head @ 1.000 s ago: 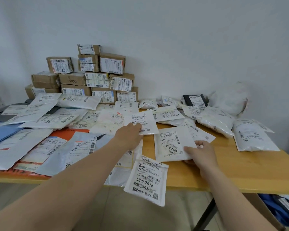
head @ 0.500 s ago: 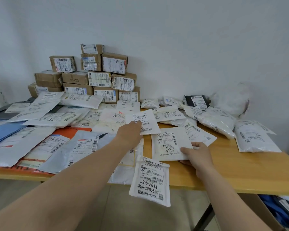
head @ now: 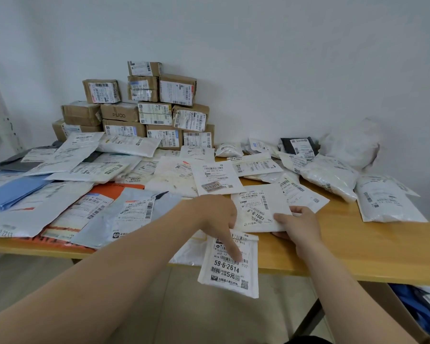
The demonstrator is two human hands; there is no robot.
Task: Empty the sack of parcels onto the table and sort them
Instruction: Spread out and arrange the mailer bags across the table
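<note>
A long yellow wooden table [head: 358, 247] stands against a pale wall. At its back left is a pile of brown cardboard boxes [head: 144, 108] with white labels. The left half is covered with overlapping flat white, grey, blue and orange mailers [head: 60, 194]. A crumpled white sack [head: 350, 147] slumps against the wall at the back right, with bulky white plastic bags [head: 382, 199] lying just in front of it.

Bare wood shows along the near right edge, between the right hand and those bags.

A white padded parcel marked 59-6-2614 [head: 230, 271] hangs well over the table's near edge. The left hand [head: 216, 214] reaches down over it, its straight index finger [head: 235, 252] touching the label and the other fingers tucked back.

The right hand [head: 296, 224] pinches the near right corner of a square white envelope marked 6-1603 [head: 256, 209], with the thumb on top and the fingers beneath.
</note>
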